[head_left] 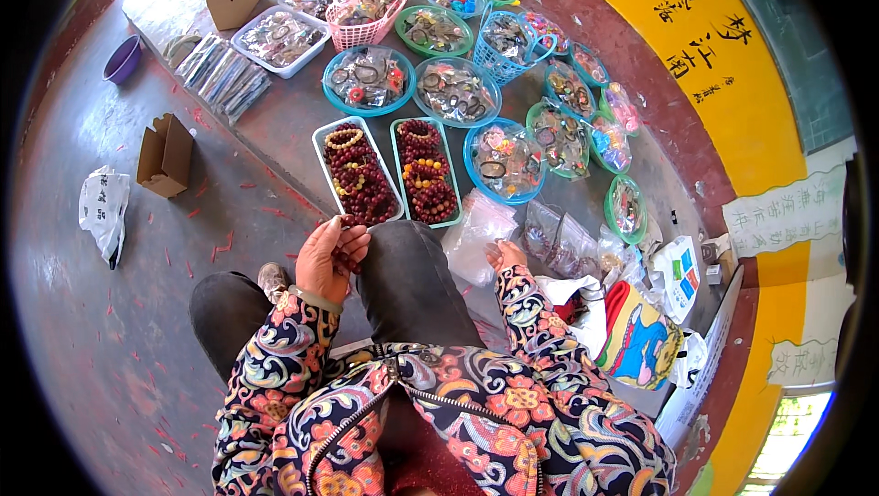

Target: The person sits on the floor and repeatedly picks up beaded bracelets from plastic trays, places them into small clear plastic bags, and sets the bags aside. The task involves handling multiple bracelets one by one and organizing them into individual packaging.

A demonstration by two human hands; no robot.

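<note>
My left hand (pixel 328 256) is closed around a dark red bead bracelet (pixel 346 263), held above my knee at the near end of a white tray (pixel 320 136). Dark red bead bracelets (pixel 362 186) fill that tray, with a pale beaded one at its far end. A second tray (pixel 452 171) beside it carries more dark red bracelets and some yellow-orange ones (pixel 426 171). My right hand (pixel 504 256) touches the edge of a pile of clear plastic bags (pixel 478 232). Its fingers are curled, and whether they pinch a bag is hard to make out.
Round baskets of bagged trinkets, such as a blue one (pixel 504 162), stand ahead and to the right. Two brown cardboard boxes (pixel 166 155), a white plastic bag (pixel 103 212) and a purple basin (pixel 123 60) are on the left. A colourful bag (pixel 641 338) lies by my right arm.
</note>
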